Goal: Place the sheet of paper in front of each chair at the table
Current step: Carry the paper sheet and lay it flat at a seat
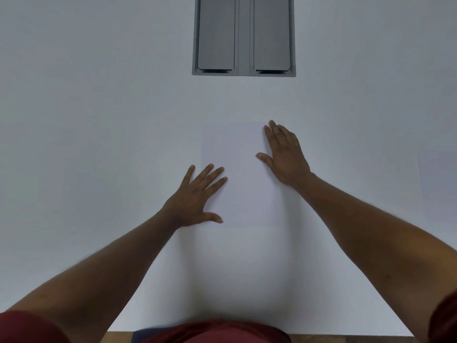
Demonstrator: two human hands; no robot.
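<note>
Sheet of paper (238,174) flat on the white table (99,120), dead centre between the two hands, long axis running near-to-far. Hard to see: white on white, edges faint.

Left hand (195,198) on the sheet's near-left edge — fingers spread wide, palm down, thumb and fingertips lapping onto the paper. Right hand (284,154) on the far-right edge, also flat and splayed, thumb on the sheet. Neither pinching or gripping anything; both just pressing flat. Right sits farther up the sheet, left nearer the body, so diagonal hold across the long axis.

Judgement: squaring or settling the sheet in place, near the end of this placement. Next move likely just lifting both palms straight off — any sideways drag would skew the sheet on that smooth top.

Counts:
- hands: two
- sheets: one between the hands, plus what looks like a second sheet (437,174) at the far right edge of view, partly cut off — so two, second not certain
- grey cable hatch (243,35) set in the table, far centre, two flaps: one
- chairs: none in view

Sheet well apart from the hatch, and back from the near table edge.
</note>
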